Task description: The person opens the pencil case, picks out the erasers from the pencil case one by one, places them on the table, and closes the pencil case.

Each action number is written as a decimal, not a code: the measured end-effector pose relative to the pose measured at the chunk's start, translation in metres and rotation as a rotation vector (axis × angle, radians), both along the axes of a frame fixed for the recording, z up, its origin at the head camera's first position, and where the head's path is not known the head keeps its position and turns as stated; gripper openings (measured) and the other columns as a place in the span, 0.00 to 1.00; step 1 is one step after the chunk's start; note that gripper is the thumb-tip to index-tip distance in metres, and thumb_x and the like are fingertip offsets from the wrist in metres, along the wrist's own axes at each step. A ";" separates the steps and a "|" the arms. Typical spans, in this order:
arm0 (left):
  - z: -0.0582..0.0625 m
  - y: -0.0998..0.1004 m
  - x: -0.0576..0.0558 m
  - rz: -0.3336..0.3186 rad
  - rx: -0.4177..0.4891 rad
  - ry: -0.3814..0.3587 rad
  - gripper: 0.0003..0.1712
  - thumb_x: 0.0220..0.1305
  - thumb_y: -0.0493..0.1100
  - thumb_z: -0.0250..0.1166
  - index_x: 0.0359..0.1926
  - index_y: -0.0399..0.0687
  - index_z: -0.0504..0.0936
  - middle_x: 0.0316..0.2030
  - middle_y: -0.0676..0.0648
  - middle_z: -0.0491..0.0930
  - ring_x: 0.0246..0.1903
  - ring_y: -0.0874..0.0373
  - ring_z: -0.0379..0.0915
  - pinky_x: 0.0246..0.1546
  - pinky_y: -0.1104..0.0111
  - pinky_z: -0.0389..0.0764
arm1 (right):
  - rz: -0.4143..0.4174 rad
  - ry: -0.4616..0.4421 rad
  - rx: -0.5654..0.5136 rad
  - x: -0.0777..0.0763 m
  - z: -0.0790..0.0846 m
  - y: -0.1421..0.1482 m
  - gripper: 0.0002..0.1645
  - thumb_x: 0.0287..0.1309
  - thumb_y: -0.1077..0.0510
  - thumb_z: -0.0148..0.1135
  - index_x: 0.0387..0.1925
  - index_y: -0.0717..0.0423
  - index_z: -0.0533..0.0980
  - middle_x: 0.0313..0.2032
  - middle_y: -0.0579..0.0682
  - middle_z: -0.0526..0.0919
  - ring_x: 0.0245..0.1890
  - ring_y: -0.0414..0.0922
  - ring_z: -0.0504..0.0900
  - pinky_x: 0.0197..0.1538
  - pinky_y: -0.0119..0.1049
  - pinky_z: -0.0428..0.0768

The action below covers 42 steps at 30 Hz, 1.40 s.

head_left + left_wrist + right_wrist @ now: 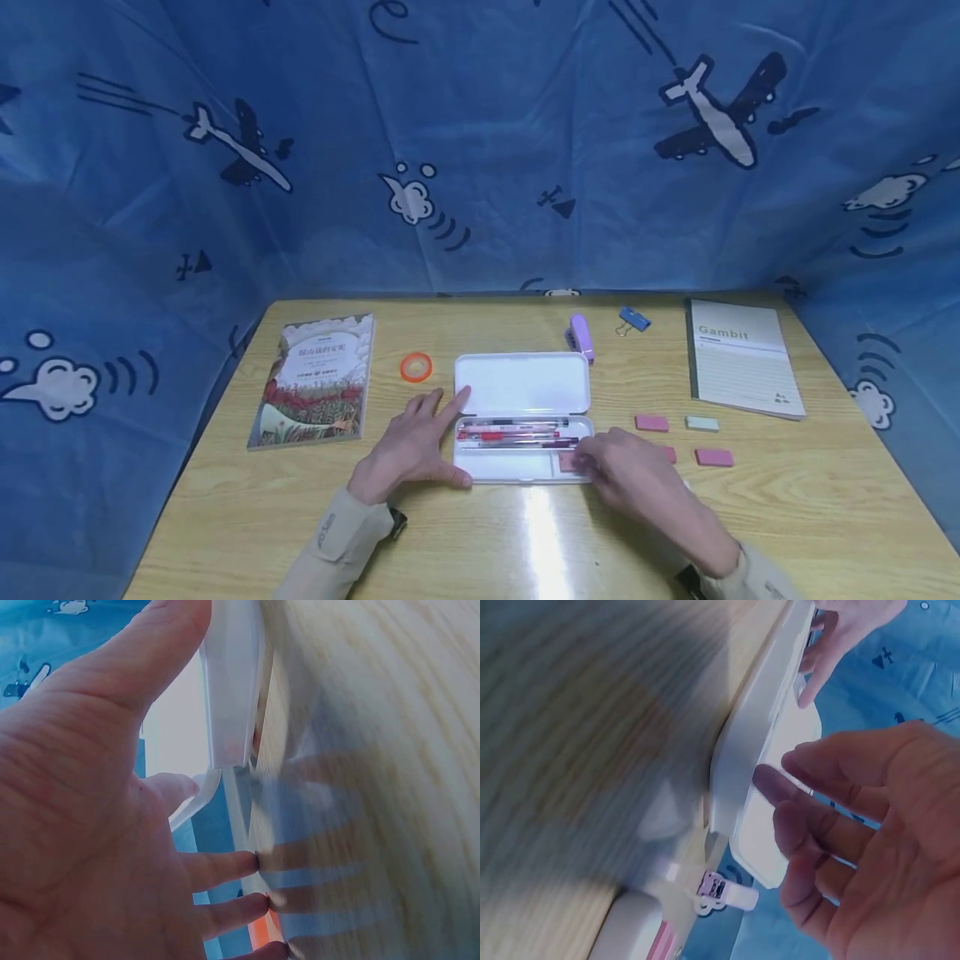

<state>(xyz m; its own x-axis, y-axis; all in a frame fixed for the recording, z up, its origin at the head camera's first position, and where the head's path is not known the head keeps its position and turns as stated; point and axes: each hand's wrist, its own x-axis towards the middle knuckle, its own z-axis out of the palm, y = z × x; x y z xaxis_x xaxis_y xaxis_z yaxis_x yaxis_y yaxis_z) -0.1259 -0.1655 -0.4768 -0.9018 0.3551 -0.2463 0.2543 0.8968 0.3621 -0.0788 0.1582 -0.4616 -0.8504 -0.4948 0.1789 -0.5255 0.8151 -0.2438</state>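
A white pencil case [522,383] lies open, its lid tipped back, with several pens [510,435] in the long compartment. In its front right compartment sits a pink eraser [567,462]. My left hand [408,446] is spread at the case's left end, thumb at the front corner and index finger against the lid's edge. The fingers of my right hand [633,471] reach over the case's right end, right at the pink eraser. In the right wrist view the right fingers [802,825] are loosely bent, with nothing visible between thumb and fingertips.
Several erasers [714,457] lie right of the case, some partly behind my right hand. Behind are a purple stapler [581,337] and a blue binder clip [634,318]. An orange tape roll [416,367] and book [315,379] lie left, a notebook [742,354] right.
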 end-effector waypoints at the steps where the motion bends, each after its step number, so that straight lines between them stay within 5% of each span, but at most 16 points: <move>1: 0.000 0.000 0.000 0.000 -0.001 0.000 0.77 0.35 0.73 0.80 0.81 0.70 0.44 0.79 0.34 0.50 0.77 0.32 0.47 0.70 0.33 0.62 | -0.002 0.004 0.004 0.001 -0.001 -0.002 0.11 0.48 0.64 0.75 0.34 0.48 0.86 0.27 0.42 0.86 0.28 0.37 0.80 0.33 0.29 0.81; 11: 0.000 0.001 0.000 0.006 0.002 -0.009 0.77 0.36 0.72 0.80 0.81 0.70 0.43 0.79 0.35 0.49 0.78 0.33 0.45 0.70 0.33 0.61 | -0.033 0.102 0.133 0.005 -0.004 -0.013 0.10 0.45 0.66 0.71 0.28 0.49 0.81 0.21 0.41 0.80 0.23 0.39 0.72 0.26 0.29 0.70; 19: -0.001 -0.001 -0.001 0.009 0.004 -0.007 0.77 0.35 0.72 0.81 0.81 0.71 0.43 0.79 0.35 0.49 0.77 0.33 0.46 0.70 0.33 0.61 | 0.010 0.110 0.103 0.005 -0.004 -0.015 0.14 0.43 0.67 0.73 0.34 0.49 0.83 0.25 0.43 0.84 0.26 0.40 0.76 0.29 0.30 0.75; 27: -0.002 -0.001 -0.001 0.011 0.012 -0.015 0.77 0.35 0.72 0.81 0.81 0.72 0.43 0.80 0.35 0.48 0.78 0.34 0.44 0.71 0.33 0.59 | -0.066 0.096 0.148 0.003 -0.006 -0.018 0.10 0.45 0.69 0.67 0.27 0.53 0.76 0.15 0.42 0.70 0.18 0.40 0.66 0.21 0.30 0.65; 37: -0.002 0.000 -0.001 0.012 0.017 -0.018 0.77 0.35 0.72 0.81 0.81 0.72 0.43 0.80 0.35 0.48 0.78 0.33 0.45 0.71 0.32 0.59 | -0.067 0.085 0.094 0.001 -0.010 -0.018 0.07 0.54 0.63 0.70 0.28 0.52 0.78 0.14 0.39 0.68 0.16 0.37 0.63 0.20 0.27 0.62; 42: -0.001 0.000 -0.001 0.012 0.016 -0.017 0.77 0.35 0.71 0.81 0.81 0.71 0.43 0.80 0.35 0.48 0.78 0.33 0.45 0.71 0.32 0.59 | -0.061 0.126 0.024 -0.001 -0.010 -0.016 0.09 0.47 0.66 0.74 0.30 0.53 0.82 0.17 0.40 0.74 0.19 0.36 0.66 0.25 0.25 0.66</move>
